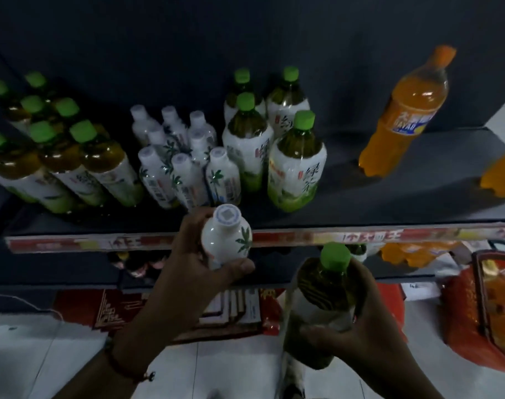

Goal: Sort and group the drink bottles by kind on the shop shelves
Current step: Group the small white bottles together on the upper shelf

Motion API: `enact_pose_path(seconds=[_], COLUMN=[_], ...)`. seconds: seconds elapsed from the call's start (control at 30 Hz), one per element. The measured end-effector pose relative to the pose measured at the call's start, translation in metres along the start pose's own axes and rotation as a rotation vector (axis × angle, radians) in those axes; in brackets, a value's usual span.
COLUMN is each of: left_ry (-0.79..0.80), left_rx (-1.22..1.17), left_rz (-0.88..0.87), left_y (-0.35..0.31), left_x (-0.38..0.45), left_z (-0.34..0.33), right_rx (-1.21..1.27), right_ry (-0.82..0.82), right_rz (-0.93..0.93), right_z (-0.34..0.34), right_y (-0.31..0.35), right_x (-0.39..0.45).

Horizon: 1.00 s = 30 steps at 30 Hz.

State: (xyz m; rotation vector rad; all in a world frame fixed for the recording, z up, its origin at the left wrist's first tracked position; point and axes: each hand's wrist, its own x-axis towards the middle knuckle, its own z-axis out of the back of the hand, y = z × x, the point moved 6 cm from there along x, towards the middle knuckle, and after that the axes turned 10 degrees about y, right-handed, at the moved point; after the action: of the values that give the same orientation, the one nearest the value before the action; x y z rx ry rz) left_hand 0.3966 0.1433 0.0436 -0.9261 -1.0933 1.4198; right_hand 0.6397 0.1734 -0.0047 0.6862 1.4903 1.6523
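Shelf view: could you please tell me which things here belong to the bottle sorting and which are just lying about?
Part of the job:
- white palm-print plastic bottle in the left hand
- green-capped tea bottle in the right hand
- white bottle cluster on the dark shelf
- green-capped tea groups
- orange soda bottle

Lying about:
- red printed boxes on the floor
- red packaged goods

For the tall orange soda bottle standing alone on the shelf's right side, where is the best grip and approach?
Probably the narrower waist of the orange soda bottle, around its label, coming from the shelf's open front edge. It stands upright with free space on all sides, so fingers can wrap it; the cap end looks too slim for a steady lift.
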Motion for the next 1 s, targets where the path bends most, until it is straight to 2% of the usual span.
enact_pose_path(seconds=[0.13, 0.23, 0.4, 0.47, 0.53, 0.6, 1.0], left_ry=[-0.165, -0.274, -0.283, -0.295, -0.358, -0.409, -0.379], left_rx=[0.031, 0.194, 0.425, 0.617, 0.916, 1.054, 1.012], left_rz=[0.033, 0.041, 0.069, 0.073, 0.040, 0.036, 0.048], left_y=[0.003, 0.008, 0.024, 0.029, 0.028, 0.024, 0.017], left_x=[0.045, 0.073, 0.099, 0.100, 0.100, 0.102, 0.106], left_z=[-0.020, -0.029, -0.050, -0.051, -0.046, -0.043, -0.044], right_rx=[0.020, -0.028, -0.036, -0.076, -0.120, -0.127, -0.264], right_ry=[0.034, 0.028, -0.049, -0.089, -0.124, -0.145, -0.275], right_rz=[0.084, 0.135, 0.206, 0.256, 0.287, 0.294, 0.363], right_z=[0.043, 0.067, 0.103, 0.116, 0.128, 0.136, 0.135], right_y=[0.010, 0.020, 0.040, 0.048, 0.050, 0.045, 0.021], right_x=[0.029, 0.049, 0.083, 0.097, 0.114, 0.132, 0.182])
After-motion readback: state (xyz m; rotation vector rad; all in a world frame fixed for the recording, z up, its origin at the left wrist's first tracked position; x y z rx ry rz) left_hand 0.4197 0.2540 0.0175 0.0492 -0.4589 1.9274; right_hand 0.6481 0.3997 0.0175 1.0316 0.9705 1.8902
